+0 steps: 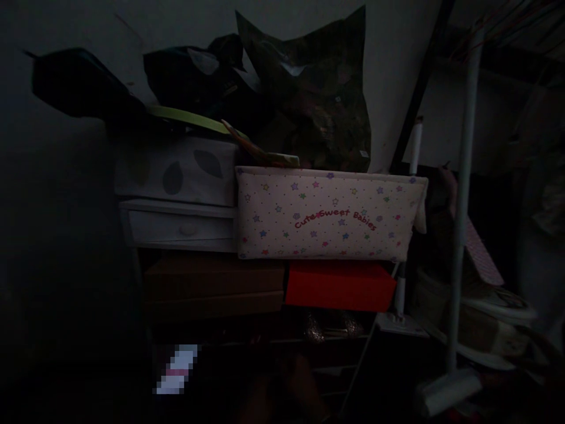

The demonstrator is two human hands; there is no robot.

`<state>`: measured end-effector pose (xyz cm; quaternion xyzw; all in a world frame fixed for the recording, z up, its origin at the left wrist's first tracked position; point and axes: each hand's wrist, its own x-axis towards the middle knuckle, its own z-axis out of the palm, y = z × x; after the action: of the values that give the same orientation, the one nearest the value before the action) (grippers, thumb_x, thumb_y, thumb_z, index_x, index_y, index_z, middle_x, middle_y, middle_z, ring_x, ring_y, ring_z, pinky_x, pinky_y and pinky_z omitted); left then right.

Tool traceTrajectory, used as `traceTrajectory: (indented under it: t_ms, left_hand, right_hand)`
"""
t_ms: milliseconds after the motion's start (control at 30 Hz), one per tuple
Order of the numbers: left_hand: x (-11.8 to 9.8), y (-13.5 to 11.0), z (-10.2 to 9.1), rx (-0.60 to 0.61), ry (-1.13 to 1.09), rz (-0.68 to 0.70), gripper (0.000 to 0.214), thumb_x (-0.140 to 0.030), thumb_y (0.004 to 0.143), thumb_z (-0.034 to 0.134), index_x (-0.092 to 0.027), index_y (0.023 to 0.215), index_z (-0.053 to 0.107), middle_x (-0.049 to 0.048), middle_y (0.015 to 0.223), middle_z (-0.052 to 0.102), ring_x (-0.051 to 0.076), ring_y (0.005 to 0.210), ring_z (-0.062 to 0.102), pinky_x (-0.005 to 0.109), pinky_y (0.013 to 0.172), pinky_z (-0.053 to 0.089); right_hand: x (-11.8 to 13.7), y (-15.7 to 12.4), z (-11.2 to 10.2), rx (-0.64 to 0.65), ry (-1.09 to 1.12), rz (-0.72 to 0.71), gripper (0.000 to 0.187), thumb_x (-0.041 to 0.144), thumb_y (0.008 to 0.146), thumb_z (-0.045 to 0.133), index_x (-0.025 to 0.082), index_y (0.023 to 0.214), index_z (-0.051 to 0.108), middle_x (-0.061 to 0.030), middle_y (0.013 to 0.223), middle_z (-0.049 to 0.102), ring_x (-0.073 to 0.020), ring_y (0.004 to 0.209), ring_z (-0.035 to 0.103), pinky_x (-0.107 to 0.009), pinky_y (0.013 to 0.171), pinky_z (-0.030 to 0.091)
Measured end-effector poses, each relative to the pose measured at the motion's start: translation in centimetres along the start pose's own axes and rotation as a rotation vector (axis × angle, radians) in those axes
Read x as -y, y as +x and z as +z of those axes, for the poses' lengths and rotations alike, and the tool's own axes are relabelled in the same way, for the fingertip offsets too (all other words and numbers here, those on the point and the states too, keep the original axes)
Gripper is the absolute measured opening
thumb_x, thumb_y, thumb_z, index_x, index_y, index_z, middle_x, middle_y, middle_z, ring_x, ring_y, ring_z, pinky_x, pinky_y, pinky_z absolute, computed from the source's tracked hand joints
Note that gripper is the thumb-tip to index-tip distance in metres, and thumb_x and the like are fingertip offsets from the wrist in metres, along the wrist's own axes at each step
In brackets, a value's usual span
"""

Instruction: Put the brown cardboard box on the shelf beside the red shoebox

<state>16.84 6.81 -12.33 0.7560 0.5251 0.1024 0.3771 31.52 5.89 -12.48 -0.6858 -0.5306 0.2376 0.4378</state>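
— Peering into the dark near edge: are the hands there?
— Only a dim reddish shape; I cannot tell hands or grip.
— Farther back?
— A red box under a star-printed padded case reading "Cute Sweet Babies", beside a white drawer. Dark bags behind are murky.

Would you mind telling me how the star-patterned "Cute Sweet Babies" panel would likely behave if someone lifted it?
The padded panel looks fabric-covered and cushioned, so probably light and grippy. Its long straight edges suggest a stiff core. It leans above the red box, so it may tip forward if nudged.
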Motion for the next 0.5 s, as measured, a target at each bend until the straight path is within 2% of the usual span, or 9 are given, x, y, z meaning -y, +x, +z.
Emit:
traceTrajectory:
  t_ms: [67,133,267,400,500]
  left_hand:
    - [-0.6,0.8,-0.6,-0.04,0.009,-0.025,0.044,-0.015,0.087,0.043,-0.01,0.13,0.05,0.0146,0.14,0.052,0.019,0.129,0.048,0.028,0.107,0.032]
    - [-1.0,1.0,-1.3,-0.082,0.003,-0.044,0.041,-0.015,0.089,0.041,-0.006,0.128,0.051,0.0158,0.137,0.054,0.018,0.126,0.049,0.025,0.105,0.032]
    - [-1.3,0.7,-2.6,-0.151,-0.048,-0.054,0.027,-0.018,0.09,0.041,-0.01,0.106,0.061,0.012,0.113,0.067,0.015,0.104,0.062,0.021,0.091,0.041]
    - [-1.5,0.2,-3.4,-0.209,-0.146,-0.086,0.022,-0.024,0.091,0.044,-0.014,0.092,0.063,0.0082,0.098,0.069,0.016,0.092,0.064,0.027,0.084,0.045]
    - [-1.7,-0.2,-3.9,-0.229,-0.235,-0.115,0.022,-0.035,0.088,0.053,-0.016,0.093,0.063,0.0045,0.097,0.068,0.017,0.09,0.063,0.035,0.084,0.048]
  right_hand:
    - [0.2,0.3,-0.4,-0.016,0.02,0.003,0.032,0.041,0.08,0.051,0.017,0.07,0.069,-0.0089,0.071,0.071,-0.0189,0.066,0.064,-0.026,0.06,0.043]
    - [0.5,0.4,-0.8,-0.066,0.052,0.006,0.035,0.046,0.081,0.05,0.018,0.076,0.07,-0.0091,0.078,0.072,-0.0203,0.073,0.066,-0.027,0.066,0.045]
    - [1.1,0.7,-2.2,-0.236,0.126,0.052,0.048,0.059,0.081,0.044,0.017,0.084,0.069,-0.0123,0.086,0.073,-0.025,0.08,0.067,-0.031,0.072,0.047]
    - [1.1,0.9,-3.8,-0.439,0.202,0.113,0.06,0.068,0.075,0.04,0.015,0.084,0.068,-0.0163,0.092,0.072,-0.0295,0.09,0.066,-0.034,0.078,0.048]
    - [0.8,0.9,-5.0,-0.571,0.254,0.15,0.059,0.068,0.074,0.043,0.015,0.084,0.066,-0.0146,0.088,0.072,-0.0297,0.086,0.066,-0.036,0.077,0.049]
